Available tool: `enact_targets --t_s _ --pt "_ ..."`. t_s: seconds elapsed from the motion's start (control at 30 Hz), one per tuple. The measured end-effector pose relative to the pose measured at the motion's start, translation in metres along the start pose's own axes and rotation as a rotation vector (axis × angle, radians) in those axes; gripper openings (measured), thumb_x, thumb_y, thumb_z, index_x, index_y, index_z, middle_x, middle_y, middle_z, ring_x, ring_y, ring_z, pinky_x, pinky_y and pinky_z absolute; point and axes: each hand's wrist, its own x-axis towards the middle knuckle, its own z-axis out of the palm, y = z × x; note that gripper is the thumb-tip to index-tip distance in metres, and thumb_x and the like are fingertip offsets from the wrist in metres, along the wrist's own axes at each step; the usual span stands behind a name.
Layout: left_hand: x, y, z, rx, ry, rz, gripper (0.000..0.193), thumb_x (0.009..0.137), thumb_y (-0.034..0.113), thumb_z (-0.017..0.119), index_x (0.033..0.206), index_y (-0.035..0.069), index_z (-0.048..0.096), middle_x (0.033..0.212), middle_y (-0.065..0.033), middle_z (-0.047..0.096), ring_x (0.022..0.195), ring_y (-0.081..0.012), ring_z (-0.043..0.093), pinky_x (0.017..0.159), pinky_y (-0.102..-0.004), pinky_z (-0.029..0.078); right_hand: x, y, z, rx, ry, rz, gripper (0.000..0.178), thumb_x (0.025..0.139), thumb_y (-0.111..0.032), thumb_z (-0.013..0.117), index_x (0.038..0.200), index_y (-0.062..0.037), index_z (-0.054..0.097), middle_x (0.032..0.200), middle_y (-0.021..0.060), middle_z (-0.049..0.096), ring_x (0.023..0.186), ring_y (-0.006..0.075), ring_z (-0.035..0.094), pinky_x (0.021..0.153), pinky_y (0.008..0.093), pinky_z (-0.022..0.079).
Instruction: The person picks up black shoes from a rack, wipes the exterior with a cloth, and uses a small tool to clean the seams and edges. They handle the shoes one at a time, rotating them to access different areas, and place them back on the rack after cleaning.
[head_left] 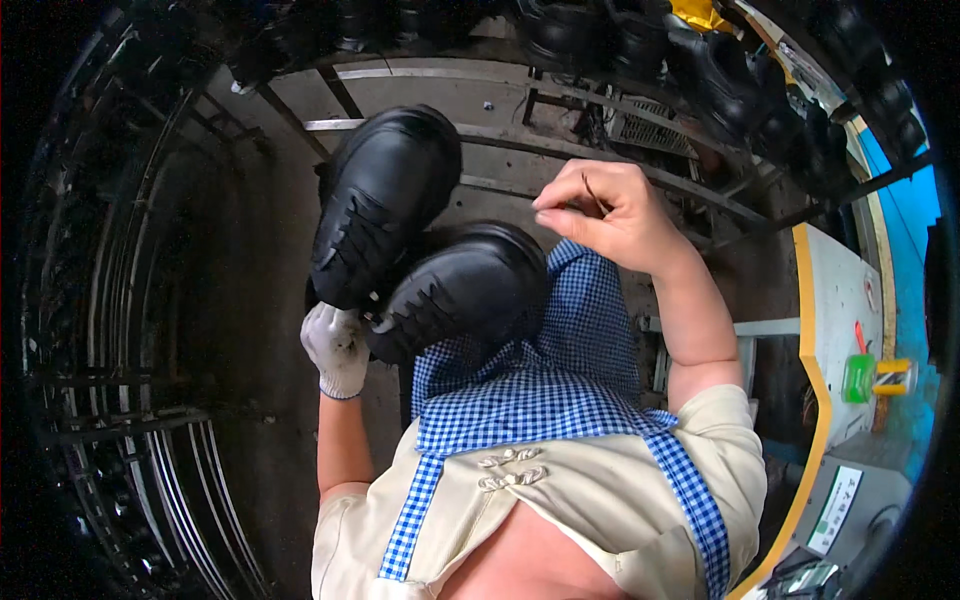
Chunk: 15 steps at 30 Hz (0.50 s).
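My left hand (336,345), in a white knitted glove with dark smudges, grips a pair of black lace-up shoes at their heel ends. One black shoe (392,190) points up and away from me. The other black shoe (465,285) leans to the right, above my lap. Bare, my right hand (605,212) is raised to the right of the shoes, apart from them, with thumb and forefinger close together. A thin dark strand shows among its curled fingers; what it is I cannot make out.
Metal racks (535,145) with more black shoes (735,85) run across the far side. Rails of another rack (150,290) stand at the left. On the right is a white table with a yellow edge (812,350), bearing a green-and-yellow container (860,378) and a grey machine (850,500).
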Motion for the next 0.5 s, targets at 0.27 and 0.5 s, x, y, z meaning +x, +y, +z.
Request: enact_targets --t_s 0.27,0.5 --pt "0.003 0.008 0.006 -0.09 -0.028 -0.106 0.026 0.076 0.013 0.072 0.101 0.008 0.068 0.081 -0.0103 0.068 0.071 -0.0279 0.067 0.062 -0.0335 0.05 -0.011 -0.002 0.014 -0.124 0.001 -0.168 0.017 0.077 0.001 0.075 0.093 -0.0034 0.072 0.083 0.0068 0.067 0.063 0.0133 0.064 0.051 0.0251 0.049" --pt "-0.002 0.0 0.01 -0.043 0.006 -0.05 0.029 0.076 0.01 0.07 0.104 0.009 0.069 0.083 -0.0104 0.07 0.072 -0.0277 0.068 0.063 -0.0332 0.051 -0.006 -0.005 0.009 -0.4 -0.108 -0.248 0.015 0.07 -0.007 0.074 0.083 -0.0066 0.066 0.08 0.0059 0.064 0.067 0.0244 0.066 0.056 0.034 0.053"
